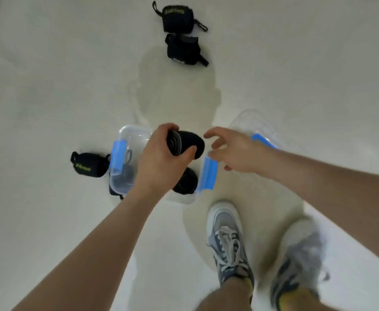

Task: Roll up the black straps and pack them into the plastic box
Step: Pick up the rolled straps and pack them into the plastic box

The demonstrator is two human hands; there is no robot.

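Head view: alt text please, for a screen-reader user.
Looking down at a pale floor, the left hand holds a rolled black strap over an open clear plastic box with blue clips, the right hand open beside it. A second roll lies in the box, a third roll beside it, two more straps farther off.

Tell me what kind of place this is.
Probably an indoor room with a smooth pale floor: the plastic box and rolled straps lie on it, beside the person's sneakers.

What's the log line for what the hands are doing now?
left hand: grips rolled strap above plastic box | right hand: open, empty | box: roll inside | floor: three straps
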